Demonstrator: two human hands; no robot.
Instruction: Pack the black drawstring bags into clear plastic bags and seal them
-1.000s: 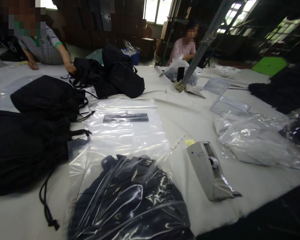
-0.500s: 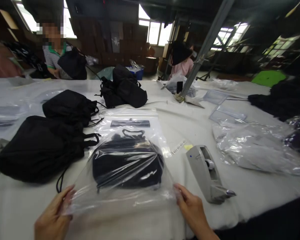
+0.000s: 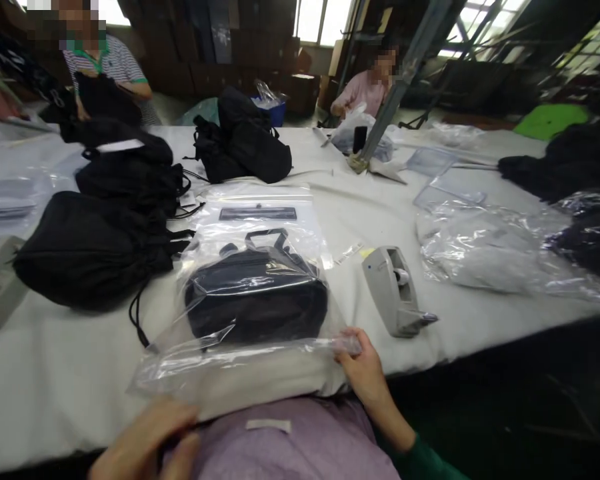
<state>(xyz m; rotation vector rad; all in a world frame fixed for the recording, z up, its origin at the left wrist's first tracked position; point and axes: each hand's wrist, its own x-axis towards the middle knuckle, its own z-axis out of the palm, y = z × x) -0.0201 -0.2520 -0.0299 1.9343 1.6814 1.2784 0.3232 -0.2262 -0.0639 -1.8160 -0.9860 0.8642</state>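
a wide white worktop (image 3: 55, 373) runs through a dim workroom with windows at the back. across it, a person in a striped shirt (image 3: 115, 67) handles dark bags and a person in pink (image 3: 360, 90) sits further off.

in the middle, close to the near edge, lies a clear plastic bag (image 3: 240, 363) with a black bag (image 3: 256, 300) already inside. its open end hangs slack over the worktop's edge toward the wearer. going by this, the step in hand looks like the closing of the filled bag: the black bag sits fully in and only the mouth is loose.

the right hand (image 3: 363, 373) pinches the near right corner of that mouth between thumb and fingers. the left hand (image 3: 145, 443) is low at the bottom of the view, blurred, fingers curled, just under the bag's near left corner. i cannot tell whether it touches the plastic or holds anything. a small pale strip (image 3: 267, 425) lies on the purple cloth (image 3: 300, 447) between the hands.

flattening the mouth would call for a grip on both corners, so that the slack film pulls even. the grey tape dispenser (image 3: 393, 290) stands just right of the bag, near the right hand.

black drawstring bags (image 3: 85, 250) lie to the left, touching the plastic bag's side, and empty clear bags (image 3: 480, 250) lie well to the right.
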